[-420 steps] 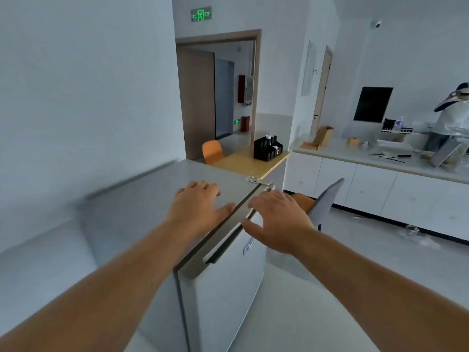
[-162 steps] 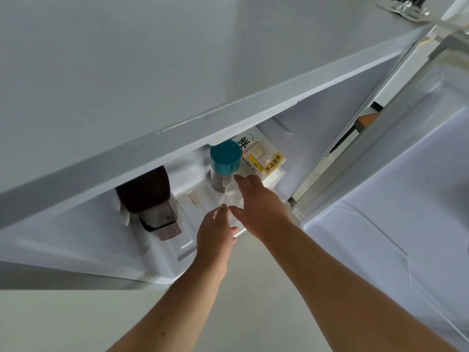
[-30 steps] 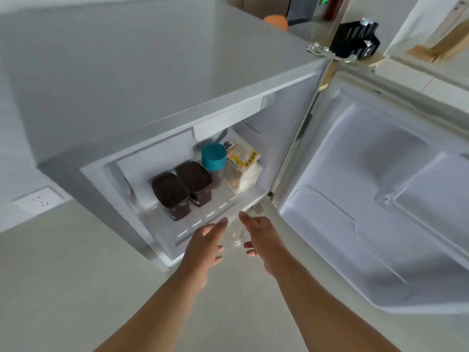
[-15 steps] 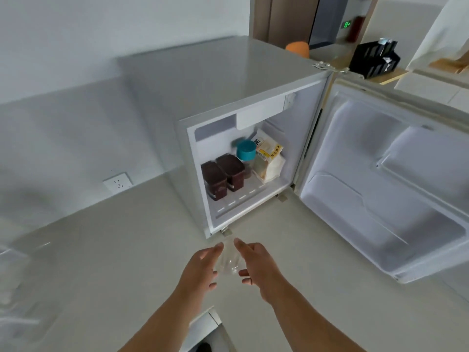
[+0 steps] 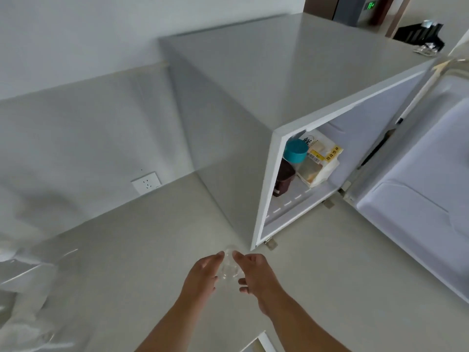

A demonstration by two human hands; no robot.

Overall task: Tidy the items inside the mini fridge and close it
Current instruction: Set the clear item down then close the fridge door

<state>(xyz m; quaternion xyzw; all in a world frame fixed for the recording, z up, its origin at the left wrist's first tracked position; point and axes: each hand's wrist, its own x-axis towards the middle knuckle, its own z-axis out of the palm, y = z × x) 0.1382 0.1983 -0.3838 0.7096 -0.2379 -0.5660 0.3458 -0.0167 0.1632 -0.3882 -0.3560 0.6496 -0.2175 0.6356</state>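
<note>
Fingers of our left hand (image 5: 201, 274) and right hand (image 5: 257, 274) are curling round a clear cup (image 5: 229, 268); we are holding it just in front of the mini fridge (image 5: 253, 85), whose door (image 5: 418, 179) is standing open.

Fridge door (image 5: 418, 199): cut off by the right edge.
Dark box (image 5: 284, 177): left part hidden behind the front frame of the fridge (image 5: 253, 85).
Teal-lidded jar (image 5: 295, 151): lower body hidden behind the dark box.
Bread bag (image 5: 318, 163): top corner hidden under the frame; small print unreadable.
Clear thing (image 5: 229, 266): see-through, faint outline between left hand (image 5: 203, 275) and right hand (image 5: 256, 273); kind cannot be told.
Pale heap (image 5: 22, 288): blurred, cut by the left edge.
White corner (image 5: 258, 344): cut off by the bottom edge.
</note>
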